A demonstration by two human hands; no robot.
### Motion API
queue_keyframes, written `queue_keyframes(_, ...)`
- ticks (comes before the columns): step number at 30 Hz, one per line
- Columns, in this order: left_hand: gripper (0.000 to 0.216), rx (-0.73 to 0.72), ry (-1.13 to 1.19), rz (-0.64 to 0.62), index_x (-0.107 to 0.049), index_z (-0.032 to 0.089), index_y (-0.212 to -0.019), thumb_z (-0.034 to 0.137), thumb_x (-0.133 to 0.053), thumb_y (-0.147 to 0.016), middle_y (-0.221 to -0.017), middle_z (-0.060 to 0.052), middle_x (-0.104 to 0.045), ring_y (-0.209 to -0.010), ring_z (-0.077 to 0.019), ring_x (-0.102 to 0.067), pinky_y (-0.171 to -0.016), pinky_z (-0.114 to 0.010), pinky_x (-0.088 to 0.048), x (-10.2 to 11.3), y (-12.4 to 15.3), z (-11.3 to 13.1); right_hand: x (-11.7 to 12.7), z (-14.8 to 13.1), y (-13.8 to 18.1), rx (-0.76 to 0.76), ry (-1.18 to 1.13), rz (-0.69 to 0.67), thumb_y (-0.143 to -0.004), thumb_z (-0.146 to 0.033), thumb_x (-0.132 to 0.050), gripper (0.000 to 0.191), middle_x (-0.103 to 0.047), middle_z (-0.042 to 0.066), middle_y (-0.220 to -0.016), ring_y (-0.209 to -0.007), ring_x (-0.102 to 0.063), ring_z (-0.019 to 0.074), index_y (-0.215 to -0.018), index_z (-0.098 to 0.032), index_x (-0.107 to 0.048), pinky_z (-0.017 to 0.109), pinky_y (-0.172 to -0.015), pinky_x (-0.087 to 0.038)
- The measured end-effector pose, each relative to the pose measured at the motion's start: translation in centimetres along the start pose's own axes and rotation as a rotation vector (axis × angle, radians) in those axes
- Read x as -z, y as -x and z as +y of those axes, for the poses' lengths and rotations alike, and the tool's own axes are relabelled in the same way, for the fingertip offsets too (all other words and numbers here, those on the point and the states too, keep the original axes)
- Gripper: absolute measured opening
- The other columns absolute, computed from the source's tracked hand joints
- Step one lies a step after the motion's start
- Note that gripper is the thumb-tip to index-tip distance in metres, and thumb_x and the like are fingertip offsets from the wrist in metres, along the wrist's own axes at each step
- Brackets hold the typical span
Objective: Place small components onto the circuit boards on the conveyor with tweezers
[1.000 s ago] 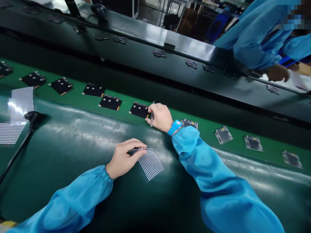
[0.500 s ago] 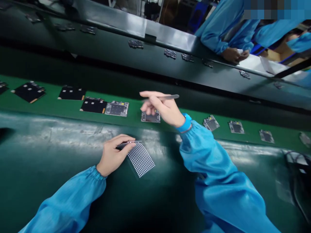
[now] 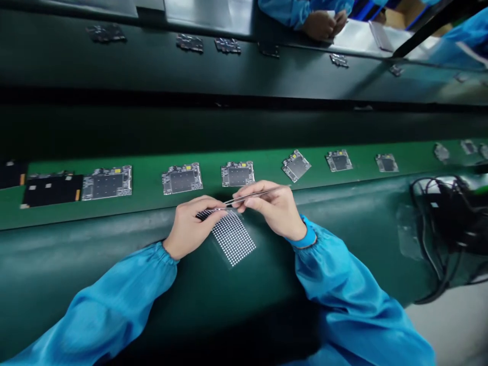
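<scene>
My left hand point(image 3: 195, 226) pinches the top edge of a sheet of small white round stickers point(image 3: 234, 239), which bends down over the dark green bench. A pair of metal tweezers point(image 3: 259, 193) sits in my right hand point(image 3: 276, 208), its fingers closed around it. The tweezer tips point left and meet the sheet's upper edge by my left fingertips; whether they grip a sticker I cannot tell. Just beyond my hands, a bare circuit board point(image 3: 237, 174) lies on the green conveyor belt, with another circuit board point(image 3: 182, 179) to its left.
More boards lie along the green belt point(image 3: 148, 165), including one with a black cover point(image 3: 52, 189) at left. Black cables point(image 3: 427, 244) and a dark device are at right. Across the line, a co-worker's hands point(image 3: 324, 24) hold something small and white.
My right hand with the tweezers has come down from over the belt to the sticker sheet in my left hand. The view has turned right, and boards appear farther left.
</scene>
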State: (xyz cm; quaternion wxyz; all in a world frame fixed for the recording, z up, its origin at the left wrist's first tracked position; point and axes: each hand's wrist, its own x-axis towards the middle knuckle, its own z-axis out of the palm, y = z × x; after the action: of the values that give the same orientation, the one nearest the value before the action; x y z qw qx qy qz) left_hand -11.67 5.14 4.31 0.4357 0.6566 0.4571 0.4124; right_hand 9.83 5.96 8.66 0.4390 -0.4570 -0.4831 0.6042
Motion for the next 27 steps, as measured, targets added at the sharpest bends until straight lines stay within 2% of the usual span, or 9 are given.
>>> queue_keyframes(3, 0.007, 0.004, 0.015, -0.023, -0.079, 0.02, -0.09, 0.027, -0.076, -0.089, -0.09, -0.004, -0.079, -0.083, -0.0173, -0.075, -0.078, -0.03, -0.061, -0.71, -0.57, 0.21, 0.48, -0.15, 0.37, 0.028, 0.074, 0.011, -0.089, -0.031, -0.079, 0.016, -0.079, 0.01, -0.096, -0.082, -0.078, 0.0213, -0.084, -0.017, -0.081, 0.037, -0.079, -0.068)
queue_keyframes(13, 0.008, -0.004, -0.019, -0.015, -0.079, 0.021, -0.086, 0.028, -0.077, -0.089, -0.088, -0.003, -0.079, -0.08, -0.0166, -0.074, -0.075, -0.03, -0.062, -0.8, -0.72, 0.66, 0.36, 0.36, 0.54, 0.001, 0.028, 0.02, -0.088, -0.029, -0.08, 0.013, -0.077, 0.007, -0.091, -0.073, -0.075, 0.0177, -0.094, -0.017, -0.079, 0.033, -0.071, -0.067)
queue_keyframes(27, 0.006, 0.002, 0.002, -0.024, -0.078, 0.02, -0.087, 0.026, -0.078, -0.089, -0.088, -0.003, -0.079, -0.08, -0.0158, -0.074, -0.074, -0.028, -0.062, -0.69, -0.63, 0.57, -0.06, 0.14, 0.28, -0.006, 0.09, 0.011, -0.088, -0.03, -0.08, 0.012, -0.078, 0.006, -0.09, -0.068, -0.073, 0.0164, -0.09, -0.018, -0.079, 0.031, -0.065, -0.065)
